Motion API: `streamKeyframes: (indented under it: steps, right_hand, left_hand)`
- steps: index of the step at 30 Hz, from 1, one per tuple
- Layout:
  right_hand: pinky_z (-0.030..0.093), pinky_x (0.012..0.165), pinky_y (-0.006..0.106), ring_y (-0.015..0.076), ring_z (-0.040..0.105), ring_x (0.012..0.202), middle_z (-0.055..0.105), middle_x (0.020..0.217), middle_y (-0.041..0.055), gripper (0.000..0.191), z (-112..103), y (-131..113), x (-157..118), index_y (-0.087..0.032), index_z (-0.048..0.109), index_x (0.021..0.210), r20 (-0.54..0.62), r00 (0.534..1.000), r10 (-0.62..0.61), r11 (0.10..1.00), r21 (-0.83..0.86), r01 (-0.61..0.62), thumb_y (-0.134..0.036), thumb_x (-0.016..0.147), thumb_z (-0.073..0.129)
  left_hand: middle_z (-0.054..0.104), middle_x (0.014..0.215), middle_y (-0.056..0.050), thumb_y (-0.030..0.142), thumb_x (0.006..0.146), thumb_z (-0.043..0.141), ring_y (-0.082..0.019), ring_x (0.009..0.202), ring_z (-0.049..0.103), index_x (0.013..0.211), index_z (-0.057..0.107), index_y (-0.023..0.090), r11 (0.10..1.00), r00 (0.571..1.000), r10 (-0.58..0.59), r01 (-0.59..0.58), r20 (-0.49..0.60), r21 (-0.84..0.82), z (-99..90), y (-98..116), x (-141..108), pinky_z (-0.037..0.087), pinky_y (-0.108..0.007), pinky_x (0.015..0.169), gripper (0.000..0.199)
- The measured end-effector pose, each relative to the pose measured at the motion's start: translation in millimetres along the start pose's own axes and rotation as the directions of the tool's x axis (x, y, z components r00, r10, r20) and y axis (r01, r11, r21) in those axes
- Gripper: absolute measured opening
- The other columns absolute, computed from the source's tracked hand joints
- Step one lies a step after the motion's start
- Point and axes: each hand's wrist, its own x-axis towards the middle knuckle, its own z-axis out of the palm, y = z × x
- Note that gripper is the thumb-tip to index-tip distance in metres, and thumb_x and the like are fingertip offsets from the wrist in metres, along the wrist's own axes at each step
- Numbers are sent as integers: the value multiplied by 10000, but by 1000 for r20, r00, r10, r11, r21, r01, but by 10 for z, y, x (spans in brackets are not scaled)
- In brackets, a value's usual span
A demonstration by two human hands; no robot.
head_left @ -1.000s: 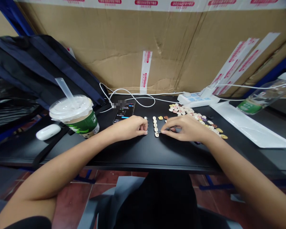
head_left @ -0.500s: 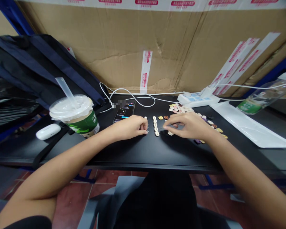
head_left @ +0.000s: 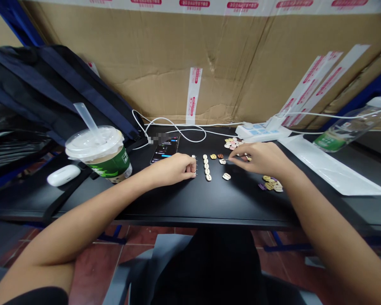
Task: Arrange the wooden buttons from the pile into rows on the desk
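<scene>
On the matte black desktop [head_left: 184, 203], the left hand [head_left: 174, 169] rests knuckles-up with its fingers curled under into a loose fist. The fingertips press against a short column of small cream pieces [head_left: 194, 165] at the hand's right edge; whether any piece is pinched cannot be told. Just beside it stands a second, straight column of oval cream buttons [head_left: 206, 167], each smooth and pierced with holes.

The right hand [head_left: 260, 159] lies flat-backed, well apart from the left hand, with thumb and forefinger drawn together in a pinch near a cream button [head_left: 222, 161]. What the pinch holds is too small to make out. A single oval cream button [head_left: 226, 176] lies loose in front of this hand. Behind it sits a heap of mixed buttons [head_left: 233, 144] in cream, pink and tan. A smaller cluster of yellow, purple and cream buttons [head_left: 271, 184] lies against the right wrist.

A phone [head_left: 165, 149] with a lit glossy screen lies flat behind the left hand. Left of it stands a clear plastic cup [head_left: 99, 154] with a domed lid, a straw and a green sleeve. A smooth white earbud case [head_left: 64, 175] lies further left. A white power strip [head_left: 262, 132] and looped white cable [head_left: 178, 129] run along the creased, taped corrugated cardboard [head_left: 193, 63] at the back.
</scene>
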Motion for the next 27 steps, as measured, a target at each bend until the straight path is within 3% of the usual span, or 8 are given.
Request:
streamKeyframes:
  steps: [13,27]
  right_hand:
    - [346,557,282,207,672,732,770,865,-2,184,-55,-2,3,-293,763,872,59,994,95,996,-10,-94,-379,863,601]
    - [348,535,277,181,645,669,755,817,-5,175,-58,4,-10,-291,765,864,60,997,56,997,41,-59,-379,851,615]
  left_hand:
    - [673,790,-20,210,869,642,-126,697,599,855,656,147,1000,1000,-19,19,0,16,-43,57,-9,448,-236,654,66]
    - [651,772,-13,247,877,643,-121,684,579,839,639,154,1000,1000,-7,7,-20,18,-25,54,-19,430,-232,628,100]
